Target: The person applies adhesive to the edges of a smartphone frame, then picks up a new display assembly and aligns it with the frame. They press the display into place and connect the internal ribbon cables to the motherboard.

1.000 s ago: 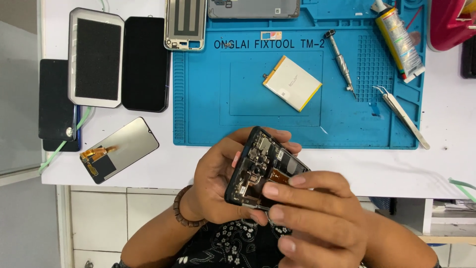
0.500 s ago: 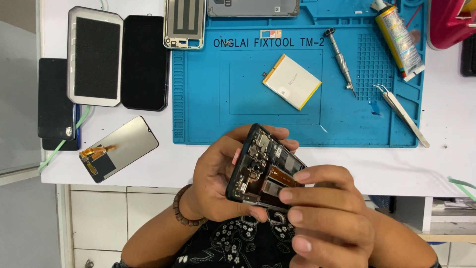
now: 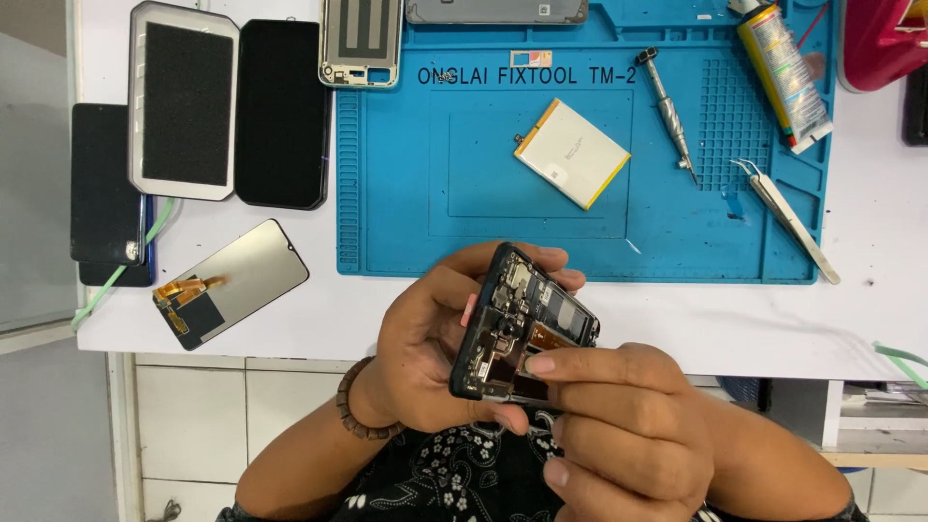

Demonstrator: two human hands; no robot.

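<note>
From the head camera, looking down over the person's arms, both hands meet in front of the white workbench (image 3: 870, 319), just below its near edge, around an opened black phone frame with its circuit boards and a copper-coloured flex exposed (image 3: 517, 324). The left hand (image 3: 435, 353), a brown beaded bracelet (image 3: 360, 406) on its wrist, is wrapped around the frame's left side and back, fingers curled over the top edge, holding it tilted. The right hand (image 3: 623, 425) is closed on the frame's lower right part, its forefinger laid across the boards and the thumb below; I cannot tell whether anything small sits between those fingers. Behind the hands, on the bench, lies a blue silicone repair mat (image 3: 406, 222). On it rest a flat white battery with a yellow edge (image 3: 572, 153), a small metal screwdriver (image 3: 669, 114), a tube of glue with a yellow label (image 3: 783, 72) and silver tweezers (image 3: 788, 217) that reach off the mat's right edge. A silver phone middle frame (image 3: 360, 43) overlaps the mat's top left corner. To the left of the mat sit a grey-rimmed tray with a black pad (image 3: 184, 101), a black rectangular pad (image 3: 282, 111) just beside it, and nearer the bench edge a loose display panel with an orange flex cable (image 3: 232, 282).
</note>
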